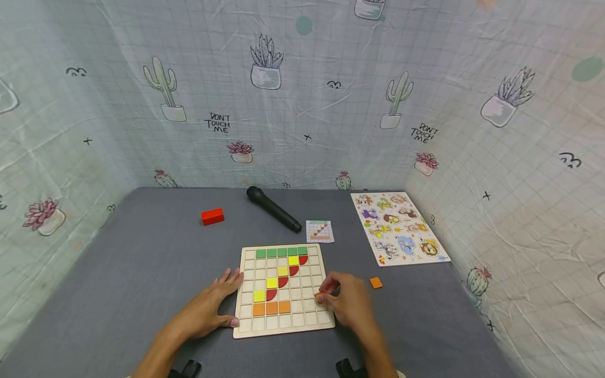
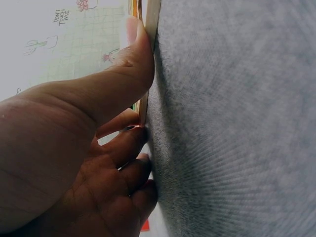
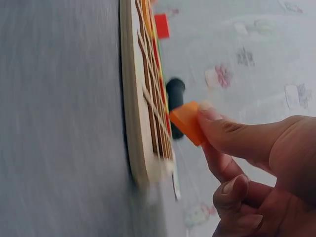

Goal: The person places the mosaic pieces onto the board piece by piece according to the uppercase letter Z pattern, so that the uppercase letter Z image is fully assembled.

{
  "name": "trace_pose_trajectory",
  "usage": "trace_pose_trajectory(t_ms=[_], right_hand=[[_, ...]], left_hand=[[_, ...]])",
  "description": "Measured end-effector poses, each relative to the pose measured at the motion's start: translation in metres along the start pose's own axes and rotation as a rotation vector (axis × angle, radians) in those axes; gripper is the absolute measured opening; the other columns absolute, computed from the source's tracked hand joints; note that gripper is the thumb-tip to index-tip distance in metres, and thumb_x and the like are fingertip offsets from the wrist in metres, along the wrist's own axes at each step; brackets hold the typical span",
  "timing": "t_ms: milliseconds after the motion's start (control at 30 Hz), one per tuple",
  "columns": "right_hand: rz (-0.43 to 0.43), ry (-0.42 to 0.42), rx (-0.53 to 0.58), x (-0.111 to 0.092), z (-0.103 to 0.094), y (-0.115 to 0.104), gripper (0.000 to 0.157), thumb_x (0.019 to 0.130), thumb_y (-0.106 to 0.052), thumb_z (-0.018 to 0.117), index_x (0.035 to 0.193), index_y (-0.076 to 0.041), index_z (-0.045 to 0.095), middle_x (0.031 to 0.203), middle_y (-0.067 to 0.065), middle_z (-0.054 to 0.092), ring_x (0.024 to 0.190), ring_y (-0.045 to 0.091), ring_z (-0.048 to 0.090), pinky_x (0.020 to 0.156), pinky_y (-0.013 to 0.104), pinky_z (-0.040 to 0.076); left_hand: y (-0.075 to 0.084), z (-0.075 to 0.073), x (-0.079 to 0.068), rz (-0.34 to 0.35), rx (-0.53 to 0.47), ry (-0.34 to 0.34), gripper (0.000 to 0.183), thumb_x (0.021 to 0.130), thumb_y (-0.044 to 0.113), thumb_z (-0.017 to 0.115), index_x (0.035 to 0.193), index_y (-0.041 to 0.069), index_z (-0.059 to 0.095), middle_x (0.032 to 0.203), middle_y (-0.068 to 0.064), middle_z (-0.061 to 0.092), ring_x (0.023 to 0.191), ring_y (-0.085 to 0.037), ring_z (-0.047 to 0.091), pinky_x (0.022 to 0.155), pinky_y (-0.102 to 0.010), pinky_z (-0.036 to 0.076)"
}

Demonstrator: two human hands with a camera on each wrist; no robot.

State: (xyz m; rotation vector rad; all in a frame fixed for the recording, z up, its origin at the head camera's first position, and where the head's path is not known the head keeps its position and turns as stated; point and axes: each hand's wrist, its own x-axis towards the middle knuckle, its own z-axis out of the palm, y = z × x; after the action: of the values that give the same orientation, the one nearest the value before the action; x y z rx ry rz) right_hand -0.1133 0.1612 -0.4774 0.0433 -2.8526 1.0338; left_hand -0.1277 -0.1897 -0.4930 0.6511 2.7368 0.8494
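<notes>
A wooden grid board point(image 1: 302, 321) lies on the grey table with green, yellow, red and orange tiles in some of its cells. My right hand point(image 1: 348, 300) pinches an orange square tile point(image 3: 187, 122) between thumb and forefinger, just over the board's right side. Along the board's left edge rests my left hand point(image 1: 208, 306), fingers spread and thumb touching the lower left corner. In the left wrist view that thumb point(image 2: 131, 64) lies against the board's edge. Another orange tile point(image 1: 375, 283) lies on the table to the right of the right hand.
Behind the board lies a small pattern card point(image 1: 320, 231), with a black microphone point(image 1: 274, 209) beside it. A red block point(image 1: 212, 216) sits at the back left. An animal picture board point(image 1: 400, 229) lies at the right. Patterned cloth hangs around the table's back and sides.
</notes>
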Motion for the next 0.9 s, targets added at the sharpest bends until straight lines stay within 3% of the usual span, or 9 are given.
trace_pose_trajectory(t_ms=[167, 333, 700, 900], right_hand=[[0.011, -0.082, 0.037, -0.001, 0.016, -0.014, 0.024, 0.08, -0.026, 0.094, 0.078, -0.025, 0.07, 0.069, -0.013, 0.061, 0.065, 0.008, 0.053, 0.058, 0.023, 0.04], [0.021, -0.121, -0.014, -0.003, 0.03, -0.025, 0.026, 0.083, -0.029, 0.093, 0.076, -0.028, 0.068, 0.065, -0.014, 0.059, 0.064, 0.006, 0.053, 0.059, 0.025, 0.039], [0.031, -0.064, -0.076, -0.004, 0.042, -0.035, 0.025, 0.083, -0.027, 0.092, 0.078, -0.027, 0.068, 0.064, -0.011, 0.053, 0.061, 0.009, 0.049, 0.055, 0.029, 0.036], [0.024, -0.08, -0.07, -0.005, 0.041, -0.033, 0.023, 0.085, -0.026, 0.09, 0.078, -0.028, 0.069, 0.065, -0.011, 0.053, 0.061, 0.009, 0.048, 0.055, 0.03, 0.035]], left_hand=[[-0.001, 0.001, 0.001, -0.009, 0.006, -0.001, 0.108, 0.077, 0.036, 0.093, 0.165, 0.005, 0.038, 0.174, -0.016, 0.03, 0.164, -0.046, 0.019, 0.13, -0.068, 0.022], [-0.002, 0.002, 0.001, -0.007, 0.008, 0.0, 0.108, 0.077, 0.036, 0.093, 0.165, 0.005, 0.038, 0.174, -0.016, 0.03, 0.163, -0.046, 0.019, 0.13, -0.068, 0.022], [-0.002, 0.001, 0.0, 0.017, 0.013, 0.012, 0.107, 0.077, 0.035, 0.092, 0.164, 0.003, 0.039, 0.173, -0.018, 0.032, 0.163, -0.047, 0.02, 0.129, -0.067, 0.022], [-0.001, 0.002, 0.0, 0.021, 0.019, 0.009, 0.107, 0.077, 0.036, 0.092, 0.164, 0.003, 0.039, 0.173, -0.018, 0.032, 0.162, -0.047, 0.021, 0.129, -0.067, 0.023]])
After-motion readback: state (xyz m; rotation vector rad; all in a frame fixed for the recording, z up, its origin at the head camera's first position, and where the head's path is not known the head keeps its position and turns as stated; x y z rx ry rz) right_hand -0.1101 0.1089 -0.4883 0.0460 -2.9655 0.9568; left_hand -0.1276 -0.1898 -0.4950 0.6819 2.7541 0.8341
